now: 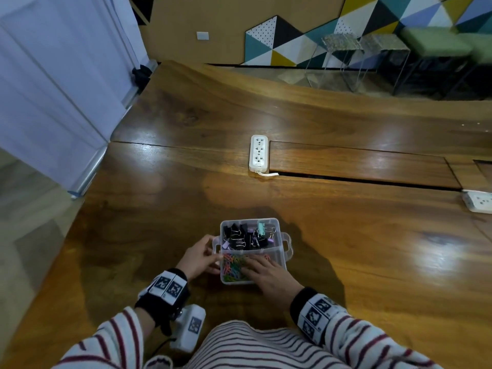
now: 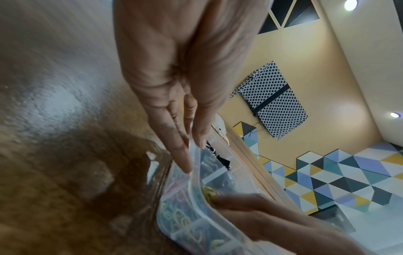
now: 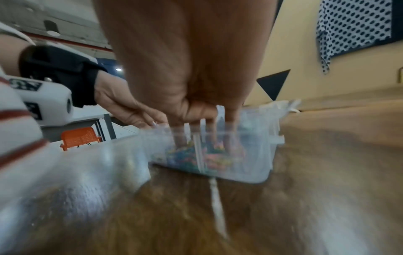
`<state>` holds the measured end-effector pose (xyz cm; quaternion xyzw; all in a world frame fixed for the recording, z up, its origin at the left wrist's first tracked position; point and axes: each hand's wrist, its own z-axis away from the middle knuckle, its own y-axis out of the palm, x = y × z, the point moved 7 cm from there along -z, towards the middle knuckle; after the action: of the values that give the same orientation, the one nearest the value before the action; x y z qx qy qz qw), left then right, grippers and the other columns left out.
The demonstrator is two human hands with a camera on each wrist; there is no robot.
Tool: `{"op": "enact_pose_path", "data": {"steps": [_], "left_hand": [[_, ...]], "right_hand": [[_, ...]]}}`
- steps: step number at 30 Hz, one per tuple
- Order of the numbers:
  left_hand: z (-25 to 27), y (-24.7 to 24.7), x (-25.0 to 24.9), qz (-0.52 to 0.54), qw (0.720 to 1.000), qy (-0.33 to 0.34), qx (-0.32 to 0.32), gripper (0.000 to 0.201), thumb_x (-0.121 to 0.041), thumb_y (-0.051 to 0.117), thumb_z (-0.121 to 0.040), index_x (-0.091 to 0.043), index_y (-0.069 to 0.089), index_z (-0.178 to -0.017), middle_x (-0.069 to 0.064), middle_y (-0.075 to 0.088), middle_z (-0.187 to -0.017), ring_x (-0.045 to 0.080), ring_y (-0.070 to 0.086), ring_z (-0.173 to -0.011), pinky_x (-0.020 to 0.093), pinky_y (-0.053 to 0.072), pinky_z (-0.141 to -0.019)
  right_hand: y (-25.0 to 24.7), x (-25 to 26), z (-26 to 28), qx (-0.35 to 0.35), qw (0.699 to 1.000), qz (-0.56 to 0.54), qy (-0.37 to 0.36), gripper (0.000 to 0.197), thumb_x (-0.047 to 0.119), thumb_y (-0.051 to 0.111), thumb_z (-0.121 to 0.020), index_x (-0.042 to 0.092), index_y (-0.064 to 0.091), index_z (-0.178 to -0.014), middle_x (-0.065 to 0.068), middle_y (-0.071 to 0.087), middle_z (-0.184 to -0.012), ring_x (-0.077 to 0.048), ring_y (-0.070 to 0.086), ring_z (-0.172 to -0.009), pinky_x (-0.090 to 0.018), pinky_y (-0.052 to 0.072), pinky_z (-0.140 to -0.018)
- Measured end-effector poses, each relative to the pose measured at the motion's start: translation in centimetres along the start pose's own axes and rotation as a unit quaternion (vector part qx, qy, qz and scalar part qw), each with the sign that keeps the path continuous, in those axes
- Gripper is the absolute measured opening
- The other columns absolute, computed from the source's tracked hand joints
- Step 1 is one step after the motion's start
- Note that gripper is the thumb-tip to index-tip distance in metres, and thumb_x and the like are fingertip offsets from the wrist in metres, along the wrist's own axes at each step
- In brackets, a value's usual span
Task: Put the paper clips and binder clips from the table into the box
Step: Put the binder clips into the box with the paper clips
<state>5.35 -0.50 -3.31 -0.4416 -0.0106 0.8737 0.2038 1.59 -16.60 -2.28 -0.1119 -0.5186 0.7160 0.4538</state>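
A clear plastic box (image 1: 281, 262) stands on the wooden table close to me. Its far compartment holds black, purple and teal binder clips (image 1: 245, 237); the near one holds coloured paper clips (image 1: 233, 269). My left hand (image 1: 201, 258) pinches the box's left wall, thumb inside and fingers outside, as the left wrist view shows at the left hand (image 2: 193, 155) on the box (image 2: 196, 191). My right hand (image 1: 267, 274) lies over the near compartment with straight fingers down among the paper clips (image 3: 196, 154). In the right wrist view the right hand (image 3: 202, 128) dips into the box (image 3: 253, 163).
A white power strip (image 1: 258, 153) lies mid-table beside a long cable slot (image 1: 359, 179). A second power strip (image 1: 478, 201) sits at the right edge. Stools (image 1: 383, 49) stand beyond the table's far side, and a white partition (image 1: 53, 89) rises at the left.
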Motion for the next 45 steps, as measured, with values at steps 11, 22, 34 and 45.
{"op": "enact_pose_path", "data": {"steps": [11, 22, 34, 45], "left_hand": [[0.0, 0.0, -0.1, -0.008, 1.0, -0.014, 0.002, 0.034, -0.009, 0.056, -0.089, -0.02, 0.045, -0.118, 0.007, 0.056, -0.107, 0.018, 0.065, -0.087, 0.023, 0.058, -0.063], [-0.1, 0.0, 0.2, 0.003, 1.0, -0.02, 0.013, 0.035, -0.012, 0.056, -0.089, -0.023, 0.043, -0.119, 0.011, 0.054, -0.117, 0.024, 0.065, -0.095, 0.026, 0.058, -0.065], [0.1, 0.0, 0.0, 0.0, 1.0, -0.022, 0.009, 0.032, -0.012, 0.055, -0.089, -0.02, 0.045, -0.118, 0.011, 0.054, -0.116, 0.021, 0.066, -0.092, 0.024, 0.059, -0.064], [0.0, 0.0, -0.2, 0.003, 1.0, -0.013, 0.006, 0.033, -0.013, 0.054, -0.09, -0.019, 0.045, -0.121, 0.011, 0.054, -0.116, 0.02, 0.066, -0.092, 0.024, 0.059, -0.063]], "right_hand": [[-0.8, 3.0, -2.5, 0.049, 0.996, -0.062, -0.041, 0.051, 0.014, 0.052, -0.089, 0.016, 0.036, -0.137, -0.005, 0.028, -0.15, -0.024, 0.025, -0.136, -0.043, 0.025, -0.112], [-1.1, 0.9, -0.4, -0.018, 0.999, -0.016, 0.023, 0.05, 0.009, 0.038, -0.094, 0.015, 0.024, -0.141, -0.009, 0.021, -0.152, -0.026, 0.02, -0.139, -0.043, 0.02, -0.115], [-5.5, -2.2, -3.2, -0.127, 0.98, -0.146, 0.041, 0.04, 0.006, 0.053, -0.088, 0.021, 0.049, -0.124, -0.001, 0.051, -0.13, -0.017, 0.045, -0.119, -0.034, 0.042, -0.103], [-4.7, -5.5, -1.8, -0.125, 0.99, 0.013, 0.069, 0.041, 0.02, 0.051, -0.09, 0.015, 0.045, -0.13, -0.001, 0.045, -0.14, -0.02, 0.03, -0.13, -0.034, 0.028, -0.109]]}}
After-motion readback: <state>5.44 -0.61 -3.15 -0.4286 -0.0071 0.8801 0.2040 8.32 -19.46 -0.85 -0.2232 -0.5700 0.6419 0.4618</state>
